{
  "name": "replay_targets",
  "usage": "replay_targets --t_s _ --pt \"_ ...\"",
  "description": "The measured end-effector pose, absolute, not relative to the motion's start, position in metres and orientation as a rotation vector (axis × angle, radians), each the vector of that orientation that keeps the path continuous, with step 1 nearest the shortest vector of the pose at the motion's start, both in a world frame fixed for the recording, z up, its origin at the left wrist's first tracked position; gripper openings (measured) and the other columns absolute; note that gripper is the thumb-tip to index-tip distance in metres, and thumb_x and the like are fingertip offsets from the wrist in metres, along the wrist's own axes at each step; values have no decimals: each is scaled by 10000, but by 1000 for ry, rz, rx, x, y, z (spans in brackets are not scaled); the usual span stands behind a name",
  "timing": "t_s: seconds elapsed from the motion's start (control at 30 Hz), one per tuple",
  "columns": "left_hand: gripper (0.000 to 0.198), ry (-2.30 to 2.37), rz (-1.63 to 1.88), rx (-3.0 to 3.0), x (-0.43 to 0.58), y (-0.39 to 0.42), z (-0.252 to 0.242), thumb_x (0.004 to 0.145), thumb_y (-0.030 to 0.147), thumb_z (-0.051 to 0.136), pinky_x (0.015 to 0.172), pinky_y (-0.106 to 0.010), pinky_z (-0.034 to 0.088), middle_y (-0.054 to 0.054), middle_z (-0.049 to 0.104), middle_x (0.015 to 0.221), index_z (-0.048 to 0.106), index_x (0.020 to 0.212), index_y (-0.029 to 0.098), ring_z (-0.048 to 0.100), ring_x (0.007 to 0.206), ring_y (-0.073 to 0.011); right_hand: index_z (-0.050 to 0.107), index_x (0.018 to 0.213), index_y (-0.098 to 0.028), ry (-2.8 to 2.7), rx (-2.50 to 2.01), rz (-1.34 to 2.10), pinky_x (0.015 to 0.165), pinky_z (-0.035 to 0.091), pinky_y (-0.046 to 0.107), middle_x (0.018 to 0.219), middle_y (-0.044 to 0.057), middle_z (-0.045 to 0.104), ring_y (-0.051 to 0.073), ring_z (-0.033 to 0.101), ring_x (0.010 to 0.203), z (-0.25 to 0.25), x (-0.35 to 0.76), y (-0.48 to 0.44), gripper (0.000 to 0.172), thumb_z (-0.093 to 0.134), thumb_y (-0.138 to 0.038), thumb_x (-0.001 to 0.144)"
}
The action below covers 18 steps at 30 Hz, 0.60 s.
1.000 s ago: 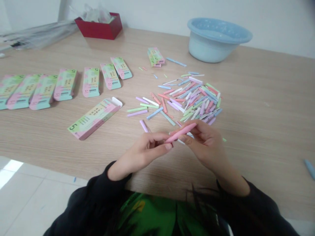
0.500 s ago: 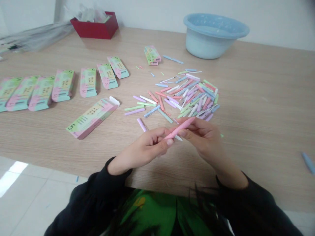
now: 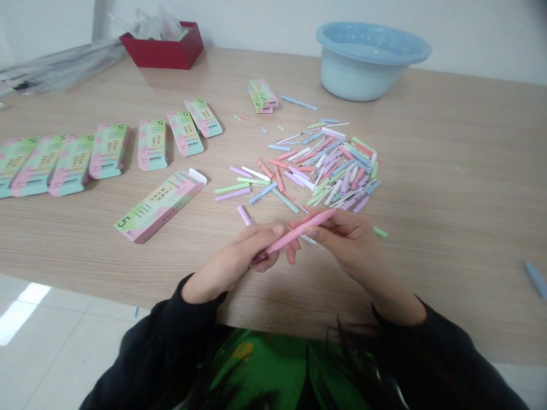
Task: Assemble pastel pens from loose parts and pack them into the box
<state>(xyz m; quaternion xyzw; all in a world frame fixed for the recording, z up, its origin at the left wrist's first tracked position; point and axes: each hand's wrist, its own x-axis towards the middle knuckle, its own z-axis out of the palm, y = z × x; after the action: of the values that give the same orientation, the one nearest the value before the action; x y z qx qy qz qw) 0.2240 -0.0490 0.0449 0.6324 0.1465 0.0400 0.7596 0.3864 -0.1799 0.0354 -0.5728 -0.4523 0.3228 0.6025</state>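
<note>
A pink pen [image 3: 301, 230] slants between my two hands, just above the near part of the table. My right hand [image 3: 354, 236] pinches its upper end between thumb and fingers. Closed round the lower end is my left hand [image 3: 243, 253], thumb on top and fingertips showing underneath. Beyond my hands lies a loose heap of pastel pen parts [image 3: 337, 165] in pink, purple, green, blue and white. A few more slim pieces, among them a purple one [image 3: 244, 215], lie close to my left hand, and a green piece [image 3: 380, 232] rests beside my right.
An open-ended pink and green box [image 3: 160, 205] lies to the left. Several similar boxes [image 3: 152, 145] form a row behind it, with a small stack [image 3: 262, 95] farther back. A blue basin [image 3: 354, 74] and a red tray [image 3: 171, 54] stand by the wall.
My left hand has shifted left and down along the pen, its thumb now on top. The pen's lower end shows more. A green piece has come into view by my right hand.
</note>
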Motion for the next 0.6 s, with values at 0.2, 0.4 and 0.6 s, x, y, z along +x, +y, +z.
replay_targets --t_s 0.2,0.4,0.6 --pt "416 383 232 1416 224 -47 36 942 468 648 514 -263 217 51 429 545 672 690 139 327 531 -91 795 901 -288 -1063 -1322 671 747 525 328 853 -18 767 173 679 795 38 384 -179 35 770 -310 892" --pt "230 420 351 1475 229 -53 43 867 370 772 602 -242 365 15 613 688 755 868 140 469 632 -110 764 845 -261 -1043 -1338 616 754 551 331 866 -8 780 178 702 810 37 381 -178 68 747 -296 900" --pt "295 471 410 1619 232 -58 43 891 437 743 648 -263 425 -37 680 783 732 873 143 570 751 -166 715 791 -245 -921 -1286 628 719 585 331 799 0 760 176 703 767 39 378 -173 169 829 -367 818"
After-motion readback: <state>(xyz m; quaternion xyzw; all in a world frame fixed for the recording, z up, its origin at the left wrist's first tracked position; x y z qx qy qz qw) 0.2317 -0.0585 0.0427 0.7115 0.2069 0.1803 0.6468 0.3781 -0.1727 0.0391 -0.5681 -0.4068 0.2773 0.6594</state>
